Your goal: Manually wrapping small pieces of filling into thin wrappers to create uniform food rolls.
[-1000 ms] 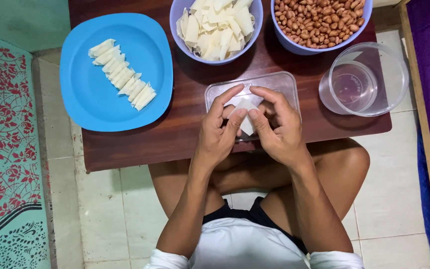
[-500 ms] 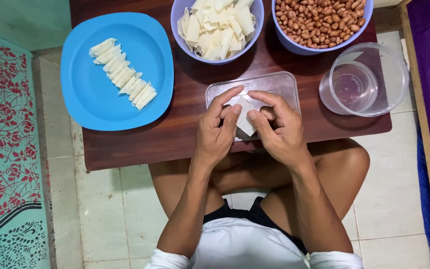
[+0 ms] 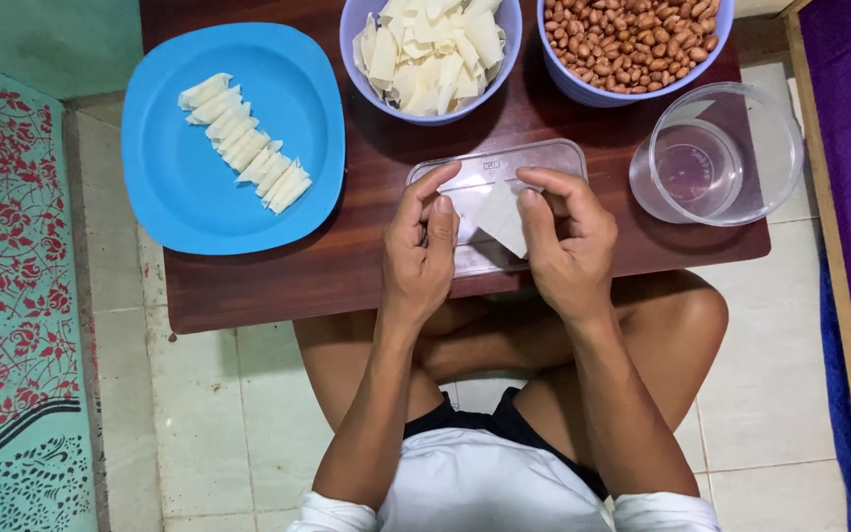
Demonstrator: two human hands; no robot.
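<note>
White wrapper sheet [image 3: 500, 217] between our fingers, above a clear tray [image 3: 544, 163].
Our right hand [image 3: 568, 251] pinches the sheet's edge; our left hand [image 3: 424, 251] has its fingers curled together just beside it, over the desk [image 3: 347, 266].

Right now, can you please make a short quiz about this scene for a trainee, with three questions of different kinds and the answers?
1. True or false: the blue plate holds a row of folded white pieces.
2. What fills the bowl at the top right? A) peanuts B) rice C) white wrappers
3. What do the left hand and the right hand hold between them?

Key
1. True.
2. A: the peanuts fill it; the white wrappers are in the neighbouring bowl.
3. One white wrapper piece, held over the clear flat tray on the brown table, beside an empty clear tub.
</note>
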